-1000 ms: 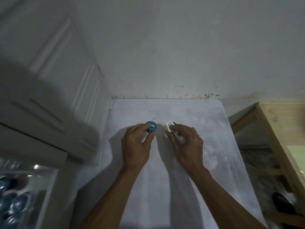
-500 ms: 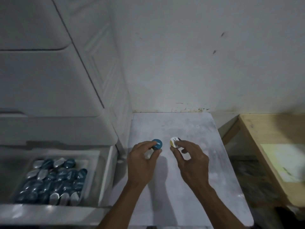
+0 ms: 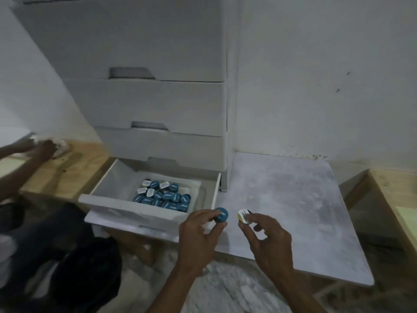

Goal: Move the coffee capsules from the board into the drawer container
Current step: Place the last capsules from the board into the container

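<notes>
My left hand (image 3: 198, 236) pinches a blue coffee capsule (image 3: 221, 214) just past the right front corner of the open drawer (image 3: 126, 208). My right hand (image 3: 268, 238) pinches a white and yellow capsule (image 3: 243, 215) over the left edge of the grey marbled board (image 3: 293, 199). Both capsules are lifted off the board. Inside the drawer a clear container (image 3: 196, 188) holds several capsules (image 3: 162, 196), mostly blue with a few white.
The white drawer cabinet (image 3: 158, 105) stands behind the open bottom drawer, against the wall. A wooden surface (image 3: 74, 166) lies to the left, where another person's hand (image 3: 42, 147) reaches. Dark bags (image 3: 58, 256) sit at lower left. A wooden frame (image 3: 397, 199) is at right.
The view has swung left and the drawer cabinet came into full sight. Both hands, each with its capsule, have moved left toward the open drawer.
</notes>
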